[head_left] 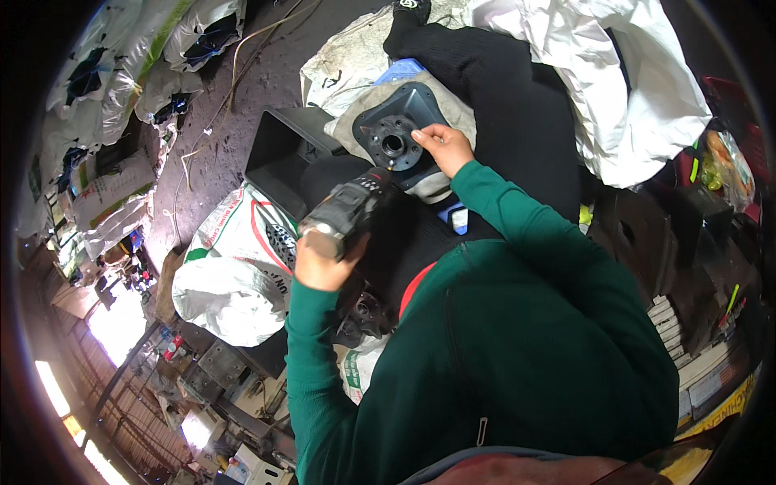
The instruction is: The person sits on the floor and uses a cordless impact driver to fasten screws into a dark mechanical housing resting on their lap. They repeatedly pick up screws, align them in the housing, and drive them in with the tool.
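Observation:
My left hand is wrapped round the handle of a black cordless drill, whose chuck end points up toward a black round flange. The flange, with a large centre hole and smaller holes round it, sits on a black square-based housing lying over my lap. My right hand is closed, thumb and finger pinching the flange's right rim. Whether a small part is also between those fingertips is hidden. The drill tip and flange look close, but I cannot tell whether they touch.
A black open bin stands left of the housing. Beside it a white sack holds dark parts. White sacking lies far right, over dark cloth. Several filled bags line the left, and a thin cable runs along the floor.

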The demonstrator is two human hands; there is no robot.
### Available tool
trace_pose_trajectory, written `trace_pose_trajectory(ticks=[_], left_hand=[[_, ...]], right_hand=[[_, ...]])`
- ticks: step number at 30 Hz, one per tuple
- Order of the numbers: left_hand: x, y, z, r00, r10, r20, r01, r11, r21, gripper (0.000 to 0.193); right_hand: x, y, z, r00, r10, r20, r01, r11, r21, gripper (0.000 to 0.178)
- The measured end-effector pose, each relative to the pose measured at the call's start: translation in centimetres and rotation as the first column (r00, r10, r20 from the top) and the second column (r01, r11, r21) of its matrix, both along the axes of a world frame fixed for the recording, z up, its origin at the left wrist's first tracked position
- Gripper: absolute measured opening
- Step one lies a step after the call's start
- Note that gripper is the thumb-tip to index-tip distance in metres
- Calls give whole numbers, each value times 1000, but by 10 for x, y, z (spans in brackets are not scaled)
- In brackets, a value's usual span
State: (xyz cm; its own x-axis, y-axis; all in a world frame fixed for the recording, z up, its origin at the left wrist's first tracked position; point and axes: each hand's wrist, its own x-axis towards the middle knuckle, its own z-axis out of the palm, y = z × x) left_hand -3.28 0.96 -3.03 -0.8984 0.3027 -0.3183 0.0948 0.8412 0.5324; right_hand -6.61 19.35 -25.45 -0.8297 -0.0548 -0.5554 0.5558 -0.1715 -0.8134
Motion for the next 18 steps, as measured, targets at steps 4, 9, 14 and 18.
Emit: trace_pose_trajectory(ticks=[4,9,14,18], left_hand=[[25,4,21,984,164,70,-171,979,108,39],[46,21,14,1000,31,1,-31,991,130,54],[60,33,10,995,74,68,-87,974,210,57],[64,34,13,1000,12,-11,-10,989,149,57]], right_hand=[[3,14,17,976,-69,207,115,969,-219,31],[17,44,42,895,-26,445,393,516,-761,36],[27,48,54,896,6,445,399,430,-810,35],[30,47,58,907,39,419,370,399,-839,34]])
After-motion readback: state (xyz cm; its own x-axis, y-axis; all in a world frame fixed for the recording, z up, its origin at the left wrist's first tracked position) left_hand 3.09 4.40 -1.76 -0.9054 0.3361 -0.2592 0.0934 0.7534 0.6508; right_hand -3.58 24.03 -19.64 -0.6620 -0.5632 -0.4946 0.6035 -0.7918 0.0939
